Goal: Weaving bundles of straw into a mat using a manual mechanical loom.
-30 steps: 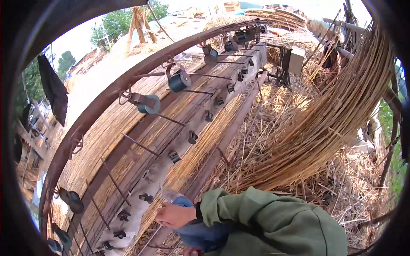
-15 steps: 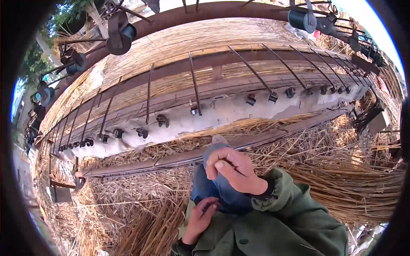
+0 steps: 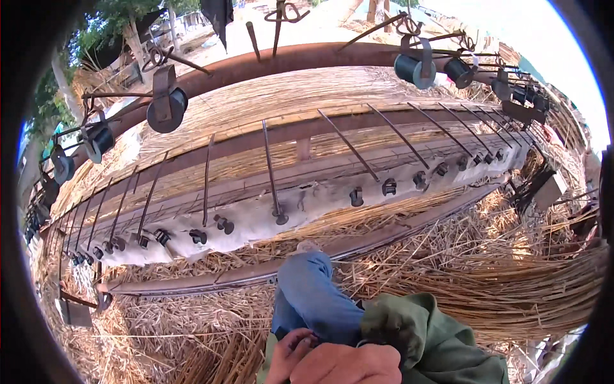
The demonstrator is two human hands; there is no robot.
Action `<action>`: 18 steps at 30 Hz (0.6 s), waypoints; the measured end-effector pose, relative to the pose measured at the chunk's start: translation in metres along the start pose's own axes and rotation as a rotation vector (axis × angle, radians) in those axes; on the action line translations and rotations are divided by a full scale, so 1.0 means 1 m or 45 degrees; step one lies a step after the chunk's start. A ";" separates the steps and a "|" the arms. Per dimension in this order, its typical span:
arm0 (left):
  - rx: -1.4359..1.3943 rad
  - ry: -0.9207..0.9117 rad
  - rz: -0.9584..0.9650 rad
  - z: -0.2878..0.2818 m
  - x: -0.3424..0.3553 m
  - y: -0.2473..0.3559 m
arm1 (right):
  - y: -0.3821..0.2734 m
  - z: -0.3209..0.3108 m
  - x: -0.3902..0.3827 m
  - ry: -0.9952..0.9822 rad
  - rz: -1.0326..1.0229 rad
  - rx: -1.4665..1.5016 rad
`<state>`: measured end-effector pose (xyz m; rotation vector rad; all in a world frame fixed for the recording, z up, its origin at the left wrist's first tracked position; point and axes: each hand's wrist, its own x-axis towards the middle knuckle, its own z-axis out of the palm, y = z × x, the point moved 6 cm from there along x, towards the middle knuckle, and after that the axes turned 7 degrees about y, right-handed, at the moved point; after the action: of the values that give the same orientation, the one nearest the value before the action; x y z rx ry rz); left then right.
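Note:
Both my hands are low in the view, close together in front of my lap. My left hand (image 3: 289,360) has its fingers curled inward, and a small dark patch shows beside them against the jeans; whatever they hold is too hidden to name. Overlapping it from the right is my right hand (image 3: 348,365), back upward, its fingers out of sight. My jeans-clad leg (image 3: 313,288) stretches forward just beyond the hands. A green jacket sleeve (image 3: 409,326) covers my right arm.
Ahead stands a reed-weaving frame with a rusty curved pipe (image 3: 256,70), hanging wire spools (image 3: 167,110), thin metal rods (image 3: 270,169) and a pale beam (image 3: 326,205) with small black spools. A lower metal bar (image 3: 211,280) crosses before my foot. Reed bundles (image 3: 499,301) lie right, loose straw (image 3: 166,320) left.
My right hand has come down from above my knee to beside my left hand. The view has tilted upward, so the frame sits lower and more background shows.

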<state>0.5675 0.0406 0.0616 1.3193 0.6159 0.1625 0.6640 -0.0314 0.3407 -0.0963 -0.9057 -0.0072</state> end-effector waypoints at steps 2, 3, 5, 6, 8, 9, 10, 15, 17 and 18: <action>0.027 -0.047 0.038 -0.008 0.004 -0.023 | -0.001 0.013 0.008 -0.110 0.044 0.162; 0.035 -0.041 0.043 -0.015 0.003 -0.030 | 0.002 0.014 0.007 -0.111 0.070 0.212; 0.036 -0.051 0.058 -0.016 0.005 -0.032 | 0.004 0.014 0.003 -0.129 0.097 0.267; 0.054 -0.019 0.004 -0.013 0.001 -0.024 | 0.002 0.015 0.002 -0.139 0.098 0.284; 0.124 -0.036 0.064 -0.011 0.001 -0.019 | -0.004 0.017 0.002 -0.161 0.091 0.297; 0.123 -0.045 0.064 -0.007 0.002 -0.015 | -0.005 0.017 0.003 -0.173 0.085 0.302; 0.088 0.009 -0.057 -0.005 0.003 -0.014 | -0.008 0.018 0.004 -0.185 0.077 0.304; -0.013 0.035 -0.110 -0.003 0.001 -0.024 | -0.026 0.026 0.013 -0.345 0.072 0.255; 0.114 0.062 -0.086 -0.015 0.010 -0.036 | -0.030 0.021 0.017 -0.296 0.077 0.238; 0.117 0.037 -0.073 -0.009 0.014 -0.028 | -0.030 0.019 0.018 -0.246 0.088 0.244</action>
<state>0.5684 0.0471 0.0294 1.3885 0.6919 0.1075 0.6590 -0.0594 0.3686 0.0512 -1.0913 0.1555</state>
